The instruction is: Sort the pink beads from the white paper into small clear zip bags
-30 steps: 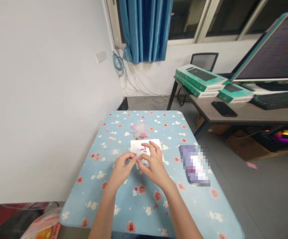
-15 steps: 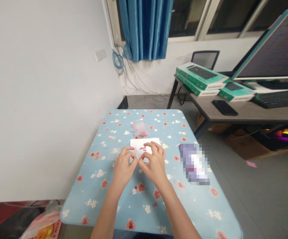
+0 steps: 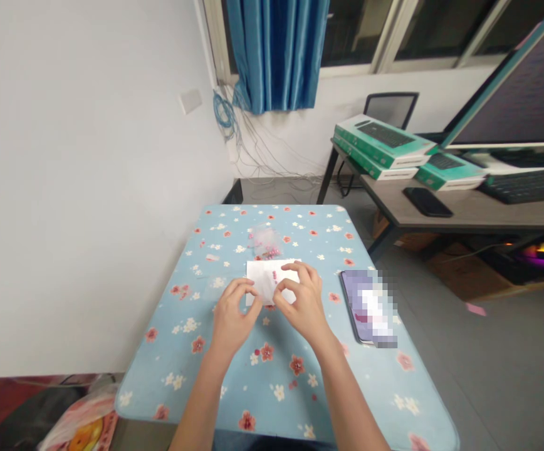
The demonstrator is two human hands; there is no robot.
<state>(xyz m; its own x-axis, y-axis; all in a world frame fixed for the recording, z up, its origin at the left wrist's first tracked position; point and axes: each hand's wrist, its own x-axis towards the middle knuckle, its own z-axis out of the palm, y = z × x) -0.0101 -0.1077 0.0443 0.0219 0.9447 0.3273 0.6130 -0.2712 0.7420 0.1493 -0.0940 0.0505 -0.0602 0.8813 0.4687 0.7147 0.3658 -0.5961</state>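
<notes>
White paper (image 3: 263,282) lies under the left hand (image 3: 234,313) and right hand (image 3: 304,299) — grips half-closed, any hold hard to make out.

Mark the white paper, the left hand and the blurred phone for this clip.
white paper (image 3: 259,279), head view, bare left part of the sheet
left hand (image 3: 234,316), head view, back of the hand
phone (image 3: 359,300), head view, blurred screen

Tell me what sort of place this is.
Most likely a small office or computer room: a desktop monitor and keyboard sit on a desk, boxed keyboards are stacked beside them, and a bundle of cables hangs down the wall.
</notes>
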